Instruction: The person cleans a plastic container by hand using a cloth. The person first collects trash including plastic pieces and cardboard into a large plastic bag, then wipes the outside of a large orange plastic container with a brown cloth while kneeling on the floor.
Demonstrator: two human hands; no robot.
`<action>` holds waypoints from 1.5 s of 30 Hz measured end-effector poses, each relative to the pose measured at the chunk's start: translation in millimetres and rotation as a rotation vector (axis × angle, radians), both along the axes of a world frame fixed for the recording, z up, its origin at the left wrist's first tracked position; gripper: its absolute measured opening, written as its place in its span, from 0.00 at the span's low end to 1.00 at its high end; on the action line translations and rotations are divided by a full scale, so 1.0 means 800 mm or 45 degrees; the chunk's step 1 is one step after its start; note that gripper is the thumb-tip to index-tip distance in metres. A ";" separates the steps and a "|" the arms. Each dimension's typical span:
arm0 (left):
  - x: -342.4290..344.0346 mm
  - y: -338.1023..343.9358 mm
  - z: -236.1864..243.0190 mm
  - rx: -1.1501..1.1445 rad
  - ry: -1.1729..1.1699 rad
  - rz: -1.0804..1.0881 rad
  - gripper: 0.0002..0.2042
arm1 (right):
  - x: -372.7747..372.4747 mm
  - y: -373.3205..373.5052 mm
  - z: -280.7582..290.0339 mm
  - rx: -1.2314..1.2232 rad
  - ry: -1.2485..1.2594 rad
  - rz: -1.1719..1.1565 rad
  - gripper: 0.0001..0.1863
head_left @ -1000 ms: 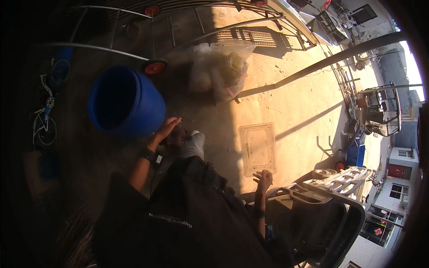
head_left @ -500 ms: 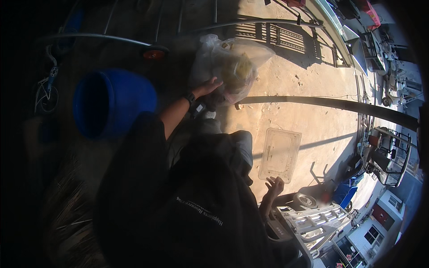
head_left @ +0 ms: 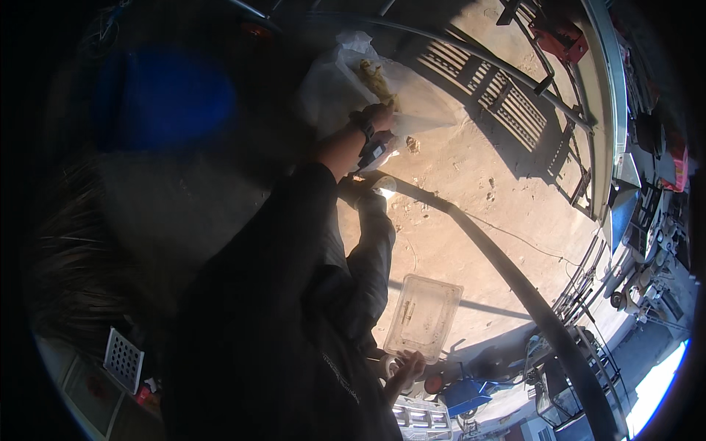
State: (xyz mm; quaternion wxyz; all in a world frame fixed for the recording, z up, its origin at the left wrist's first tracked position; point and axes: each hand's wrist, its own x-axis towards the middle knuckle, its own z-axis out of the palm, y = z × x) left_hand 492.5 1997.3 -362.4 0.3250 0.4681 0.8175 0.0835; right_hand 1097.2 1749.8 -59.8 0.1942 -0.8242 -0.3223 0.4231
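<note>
We see that the left grip [head_left: 381,115] has come away from the barrel [head_left: 165,99]: a second ago it was beside it, half a second ago at the near side of the bag [head_left: 426,109], and now it is at the yellow lump [head_left: 375,77]. That lump lies in the clear plastic, at the far middle of our view, and the fingers meet its near end. We cannot tell whether they are pinching it, the plastic, or only resting there. We take this to mean that the work in hand has passed from the barrel to the bag.

With the view turned, the barrel now sits farther off to the left, in deep shade, and the bag spreads across the line of shadow into the sun.

Our right grip [head_left: 408,365] is well apart from all this, at the near edge of the tray [head_left: 424,316], its fingers loosely spread with nothing seen between them; whether it touches the tray we cannot say. A shoe [head_left: 385,189] stands on the floor [head_left: 456,242] between bag and tray
</note>
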 end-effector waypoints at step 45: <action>0.426 -0.434 0.143 0.189 -0.134 0.905 0.13 | -0.390 0.227 -0.114 1.666 -0.439 3.132 0.30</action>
